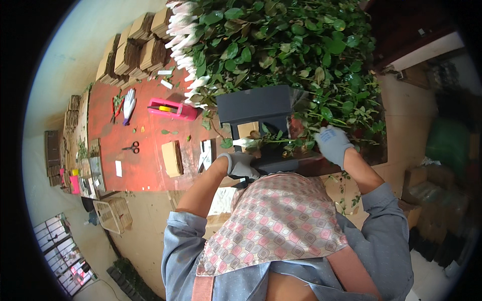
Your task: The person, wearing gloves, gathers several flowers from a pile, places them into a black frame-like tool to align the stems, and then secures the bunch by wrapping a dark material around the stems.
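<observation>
A black cardboard box (254, 106) lies open at the near edge of the table, its raised flap toward the far side. Across it rests a leafy plant cutting (271, 138) with a white-wrapped end at the left. My left hand (241, 165), in a grey glove, is closed at the box's near left corner; its fingertips are partly hidden. My right hand (332, 143), also gloved, is closed around the leafy end of the cutting, right of the box. Just beyond, a big pile of leafy cuttings (296, 55) has its white-wrapped ends lined up on the left.
On the red table (145, 165) are a pink tape dispenser (173, 109), black scissors (131, 147), red-handled pruners (117, 108), a white glove (129, 106) and a cardboard stack (172, 158). Folded cardboard bundles (140, 47) rise at the far left. A crate (113, 214) stands on the floor.
</observation>
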Available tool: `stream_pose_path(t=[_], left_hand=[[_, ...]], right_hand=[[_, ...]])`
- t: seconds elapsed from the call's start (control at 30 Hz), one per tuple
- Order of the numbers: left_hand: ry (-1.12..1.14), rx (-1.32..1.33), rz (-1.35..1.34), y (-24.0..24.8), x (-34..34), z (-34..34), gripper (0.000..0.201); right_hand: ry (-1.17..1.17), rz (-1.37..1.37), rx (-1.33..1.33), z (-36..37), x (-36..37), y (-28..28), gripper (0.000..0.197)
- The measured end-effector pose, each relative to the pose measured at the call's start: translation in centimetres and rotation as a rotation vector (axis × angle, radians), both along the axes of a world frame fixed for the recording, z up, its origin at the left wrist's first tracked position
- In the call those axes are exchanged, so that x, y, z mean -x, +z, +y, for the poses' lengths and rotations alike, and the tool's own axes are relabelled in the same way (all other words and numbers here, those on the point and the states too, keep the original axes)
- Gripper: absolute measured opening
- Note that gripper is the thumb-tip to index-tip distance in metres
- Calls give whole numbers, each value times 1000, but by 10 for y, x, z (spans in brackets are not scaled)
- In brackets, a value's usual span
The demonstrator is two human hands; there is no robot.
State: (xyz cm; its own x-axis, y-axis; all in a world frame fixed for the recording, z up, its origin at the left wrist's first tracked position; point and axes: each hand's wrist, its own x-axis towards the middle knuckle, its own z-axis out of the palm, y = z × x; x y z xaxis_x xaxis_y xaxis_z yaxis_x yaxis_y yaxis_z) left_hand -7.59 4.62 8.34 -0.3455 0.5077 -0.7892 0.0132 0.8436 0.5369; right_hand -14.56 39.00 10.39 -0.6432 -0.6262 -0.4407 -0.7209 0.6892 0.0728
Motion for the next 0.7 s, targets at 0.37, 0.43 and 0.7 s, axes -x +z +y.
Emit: stream_pose_path(t=[0.37,0.43,0.7], left_hand=[[19,62,-48,6,5,3,87],[28,21,-6,8,3,2,87],[639,-537,-243,10,-12,-62,48]], right_hand=[[297,-295,371,-189,19,-60,23],[324,-330,319,-195,14,-76,20],[333,-623,352,-176,-1,-80,31]])
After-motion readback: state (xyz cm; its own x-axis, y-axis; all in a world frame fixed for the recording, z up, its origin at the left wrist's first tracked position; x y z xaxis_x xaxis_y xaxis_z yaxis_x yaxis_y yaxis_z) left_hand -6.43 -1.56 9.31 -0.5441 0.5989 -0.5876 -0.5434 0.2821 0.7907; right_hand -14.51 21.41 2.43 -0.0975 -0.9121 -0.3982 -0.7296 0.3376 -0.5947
